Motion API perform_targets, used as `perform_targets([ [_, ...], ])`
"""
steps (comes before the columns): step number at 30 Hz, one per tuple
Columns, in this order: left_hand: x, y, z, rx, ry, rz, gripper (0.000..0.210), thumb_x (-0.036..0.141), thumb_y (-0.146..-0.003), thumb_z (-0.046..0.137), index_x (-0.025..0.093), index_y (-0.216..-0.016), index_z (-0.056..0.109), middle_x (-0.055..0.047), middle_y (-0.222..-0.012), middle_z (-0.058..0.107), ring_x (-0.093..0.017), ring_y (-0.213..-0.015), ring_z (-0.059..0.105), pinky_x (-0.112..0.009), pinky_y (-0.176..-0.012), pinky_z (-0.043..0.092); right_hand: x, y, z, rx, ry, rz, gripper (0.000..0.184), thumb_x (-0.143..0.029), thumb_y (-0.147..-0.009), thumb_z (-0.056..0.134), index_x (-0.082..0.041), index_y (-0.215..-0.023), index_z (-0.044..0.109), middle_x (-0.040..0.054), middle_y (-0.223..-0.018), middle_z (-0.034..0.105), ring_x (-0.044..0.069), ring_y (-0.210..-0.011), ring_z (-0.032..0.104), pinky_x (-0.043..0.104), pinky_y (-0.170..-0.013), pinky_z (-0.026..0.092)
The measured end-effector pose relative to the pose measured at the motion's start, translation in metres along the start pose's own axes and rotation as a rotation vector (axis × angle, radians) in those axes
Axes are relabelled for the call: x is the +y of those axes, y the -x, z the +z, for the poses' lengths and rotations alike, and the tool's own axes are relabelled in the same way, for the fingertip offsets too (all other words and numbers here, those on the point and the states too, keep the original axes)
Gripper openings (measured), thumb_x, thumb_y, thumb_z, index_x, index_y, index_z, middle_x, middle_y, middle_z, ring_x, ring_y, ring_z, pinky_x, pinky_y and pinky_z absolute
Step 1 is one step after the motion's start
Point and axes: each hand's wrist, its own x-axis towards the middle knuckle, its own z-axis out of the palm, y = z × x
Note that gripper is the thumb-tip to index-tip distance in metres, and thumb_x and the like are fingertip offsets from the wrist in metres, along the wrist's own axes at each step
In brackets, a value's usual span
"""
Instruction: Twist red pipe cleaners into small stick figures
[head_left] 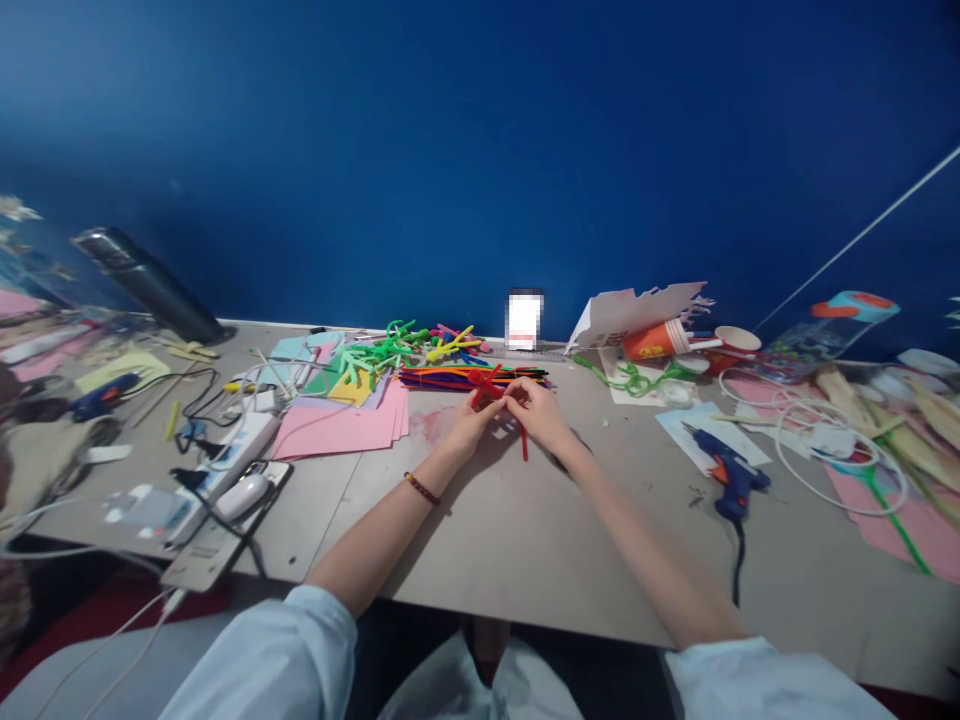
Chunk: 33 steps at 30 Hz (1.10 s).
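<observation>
Left hand (472,428) and right hand (544,412) both look pinched on a red pipe cleaner (524,443) — it's just this side of the colourful bundle (431,379). They hide the middle, so a loose twist could slip unnoticed. Further out — a careless right arm (645,540) could catch the cord (740,560) of the glue gun (731,478).

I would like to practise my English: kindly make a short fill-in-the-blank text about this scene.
1. The left hand and the right hand hold a thin strip coloured ____.
2. The bracelet is on the ____ wrist.
3. The wall behind the table is ____.
4. The paper nearest the left forearm is ____.

Missing words: red; left; blue; pink.
</observation>
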Motion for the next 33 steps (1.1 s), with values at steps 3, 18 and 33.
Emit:
perform_targets([
  [3, 0.002, 0.001, 0.001, 0.013, 0.024, 0.044, 0.026, 0.028, -0.060, 0.079, 0.019, -0.078, 0.063, 0.001, -0.073, 0.062, -0.009, -0.063, 0.055, -0.023, -0.064, 0.044, 0.002, 0.000, 0.002, -0.048, -0.100, 0.104, 0.015, -0.035, -0.075, 0.054, -0.021, -0.081, 0.056, 0.0000, -0.071, 0.061, 0.015, -0.058, 0.058, 0.028, -0.053, 0.050],
  [18, 0.000, -0.002, -0.004, -0.034, 0.011, -0.021, 0.031, 0.025, -0.060, 0.079, 0.020, -0.088, 0.067, 0.000, -0.074, 0.065, -0.011, -0.060, 0.056, -0.027, -0.061, 0.044, 0.010, -0.003, -0.006, -0.017, 0.416, -0.194, 0.017, -0.021, -0.086, 0.041, -0.020, -0.086, 0.059, 0.0066, -0.092, 0.063, 0.020, -0.088, 0.057, 0.032, -0.078, 0.043],
  [33, 0.004, -0.006, -0.003, 0.099, 0.098, -0.032, 0.030, 0.035, -0.058, 0.081, 0.015, -0.070, 0.061, -0.002, -0.069, 0.066, -0.011, -0.063, 0.059, -0.024, -0.060, 0.042, 0.003, -0.005, -0.014, -0.085, 0.427, -0.207, 0.017, -0.024, -0.086, 0.048, -0.021, -0.092, 0.064, 0.0044, -0.091, 0.070, 0.019, -0.085, 0.062, 0.032, -0.081, 0.042],
])
